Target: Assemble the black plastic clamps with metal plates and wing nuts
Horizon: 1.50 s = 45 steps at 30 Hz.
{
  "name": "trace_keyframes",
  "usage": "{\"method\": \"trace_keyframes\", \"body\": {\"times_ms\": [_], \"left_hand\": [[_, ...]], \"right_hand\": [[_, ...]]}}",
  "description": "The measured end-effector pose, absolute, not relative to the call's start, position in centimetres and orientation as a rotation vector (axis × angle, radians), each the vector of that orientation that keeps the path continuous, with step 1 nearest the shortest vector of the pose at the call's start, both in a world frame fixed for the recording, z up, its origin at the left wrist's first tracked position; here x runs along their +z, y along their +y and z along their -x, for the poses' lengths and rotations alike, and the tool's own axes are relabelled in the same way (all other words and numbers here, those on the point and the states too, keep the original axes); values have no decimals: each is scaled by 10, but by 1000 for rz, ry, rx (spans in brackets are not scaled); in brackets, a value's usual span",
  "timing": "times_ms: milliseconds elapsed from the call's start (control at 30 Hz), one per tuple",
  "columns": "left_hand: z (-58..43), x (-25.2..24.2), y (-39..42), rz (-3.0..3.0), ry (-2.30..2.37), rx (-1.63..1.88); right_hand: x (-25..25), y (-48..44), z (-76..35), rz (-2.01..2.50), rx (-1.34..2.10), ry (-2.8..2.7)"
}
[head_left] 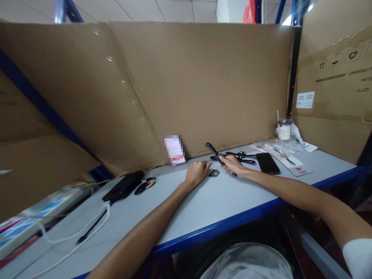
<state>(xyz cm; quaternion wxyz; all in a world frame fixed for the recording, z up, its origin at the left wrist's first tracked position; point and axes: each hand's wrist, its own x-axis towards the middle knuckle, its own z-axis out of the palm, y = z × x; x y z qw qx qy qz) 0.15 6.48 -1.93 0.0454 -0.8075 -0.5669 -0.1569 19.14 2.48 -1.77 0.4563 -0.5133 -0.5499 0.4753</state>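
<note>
My right hand (231, 164) grips a black two-handled tool that looks like a spokeshave (213, 149), tilted over the table with one handle pointing up and left. To the left, my left hand (197, 172) rests at the tabletop with its fingers curled under and a digit stretched towards the tool; nothing shows in it. A small flat metal blade (214, 173) with a hole lies on the table between the hands. Behind my right hand are more black handled tools (244, 158), partly hidden by it.
A black phone (267, 163) and a card with clear plastic packaging (290, 161) lie to the right, near a cup (283, 130). On the left are a black case (124, 186), keys (142, 188) and a white cable (107, 211). Cardboard (203, 85) walls the back.
</note>
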Motion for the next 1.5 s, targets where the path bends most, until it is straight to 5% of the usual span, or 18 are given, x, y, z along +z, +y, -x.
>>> {"method": "trace_keyframes", "body": {"times_ms": [533, 800, 1167, 1500], "left_hand": [[9, -4, 68, 2177, -1706, -963], [-8, -12, 63, 2284, -1666, -936], [-32, -20, 51, 2717, -1661, -1961], [-20, -8, 42, 3051, -1616, -1855]], "right_hand": [[-21, 21, -188, 1091, 1212, -1377], [-17, 16, -170, 1035, 1131, -1368], [-11, 12, -168, 1003, 1195, -1299], [-1, 14, -189, 1074, 1188, -1196]]}}
